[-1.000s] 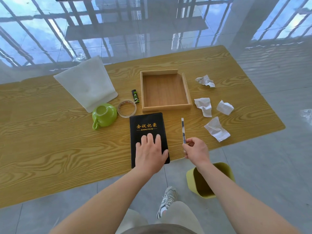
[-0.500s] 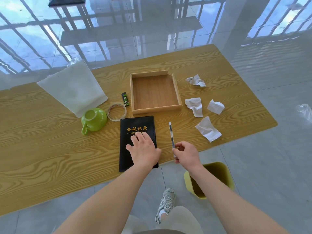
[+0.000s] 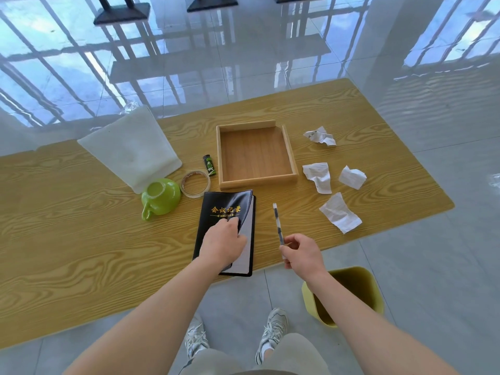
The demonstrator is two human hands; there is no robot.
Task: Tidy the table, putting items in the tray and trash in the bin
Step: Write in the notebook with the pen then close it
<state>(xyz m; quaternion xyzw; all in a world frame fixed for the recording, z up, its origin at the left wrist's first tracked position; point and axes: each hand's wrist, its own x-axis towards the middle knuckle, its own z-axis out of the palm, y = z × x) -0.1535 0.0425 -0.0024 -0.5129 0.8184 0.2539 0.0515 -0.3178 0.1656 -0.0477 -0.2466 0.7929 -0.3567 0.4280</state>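
Gripping the black notebook (image 3: 226,211) by its cover's right edge, our left hand (image 3: 224,243) curls its fingers under the flap. The book lies at the table (image 3: 81,239) edge, before one tray (image 3: 258,181). Our right hand (image 3: 303,253) pinches one pen (image 3: 278,223). We count four crumpled papers (image 3: 320,135) (image 3: 317,176) (image 3: 351,177) (image 3: 340,216) and one bin (image 3: 374,293).

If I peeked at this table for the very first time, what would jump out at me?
Right in front, the left hand lifts the cover of a black notebook with gold writing, while the right hand holds a pen beside it. Behind them sits a wooden tray with nothing in it, four crumpled papers lie to its right, and a bright green cup lies overturned on the left.
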